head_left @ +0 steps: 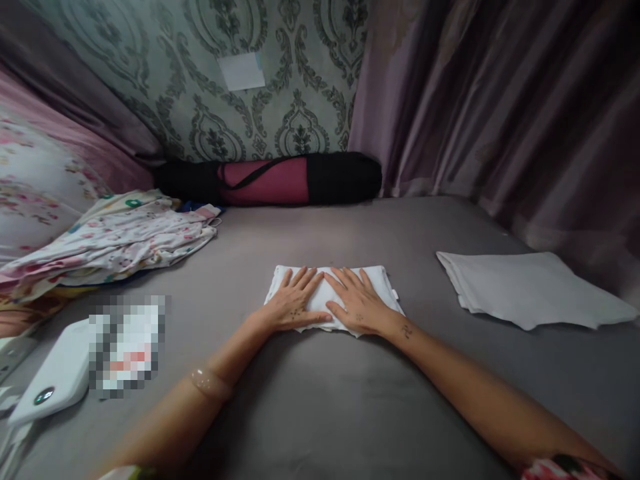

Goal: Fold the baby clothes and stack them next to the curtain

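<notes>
A folded white cloth (325, 300) lies flat on the grey sheet, its long side running left to right. Both palms rest on top of it. My left hand (295, 300) covers the left half, fingers spread and pointing away from me. On the right half lies my right hand (360, 300), also with spread fingers, and the two index fingertips nearly meet. A small white tag sticks out at the cloth's right edge. Part of the cloth is hidden under the hands.
Another folded white cloth (530, 287) lies to the right. At left are a white power bank (60, 373) with a cable, a blurred-out item (133, 343) and a heap of patterned clothes (150, 227). A black and red long bag (270, 180) lies along the wall.
</notes>
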Available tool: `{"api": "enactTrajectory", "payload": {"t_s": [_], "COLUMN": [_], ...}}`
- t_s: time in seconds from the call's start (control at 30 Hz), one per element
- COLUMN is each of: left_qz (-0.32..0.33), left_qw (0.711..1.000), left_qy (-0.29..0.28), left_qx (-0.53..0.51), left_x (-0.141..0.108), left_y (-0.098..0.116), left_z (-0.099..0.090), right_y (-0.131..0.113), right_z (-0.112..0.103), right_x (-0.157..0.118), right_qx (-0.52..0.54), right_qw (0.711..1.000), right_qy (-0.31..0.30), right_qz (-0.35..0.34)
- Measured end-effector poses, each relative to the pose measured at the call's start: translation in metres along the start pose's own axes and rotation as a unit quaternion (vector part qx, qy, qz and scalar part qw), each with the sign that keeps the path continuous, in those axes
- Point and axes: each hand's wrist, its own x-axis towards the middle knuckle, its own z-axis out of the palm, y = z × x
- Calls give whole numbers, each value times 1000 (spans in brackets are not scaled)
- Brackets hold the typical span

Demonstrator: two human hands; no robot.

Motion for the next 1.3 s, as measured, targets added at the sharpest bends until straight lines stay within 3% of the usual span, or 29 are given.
{"api": "enactTrajectory", "payload": {"t_s": [0.2,0.4,0.57,0.67,0.97,1.07,1.3], "left_qz": [-18,-3,-20,-21,-57,-38,-11], "left_qw": [999,995,996,997,997,996,999], "left_qy": [-22,-67,25,49,57,69,27], "left_qx": [-34,-70,-78,-55,11,32,42], "left_x": [9,18,16,17,12,0,-8], "left_y": [-3,-1,8,10,18,23,22], "left_z": [-4,-23,-13,-3,-4,-4,3], "right_y": [2,7,2,0,-3,-8,-12], "right_z": [-1,-19,-8,0,-2,-3,6], "right_x": [4,15,17,19,15,4,-4], "right_qx": [24,62,34,37,28,7,-6], "right_qw": [1000,997,999,999,999,999,999], "right_qy": [8,-40,-1,4,16,32,28], "right_qz": [8,11,-22,-13,16,25,22]}}
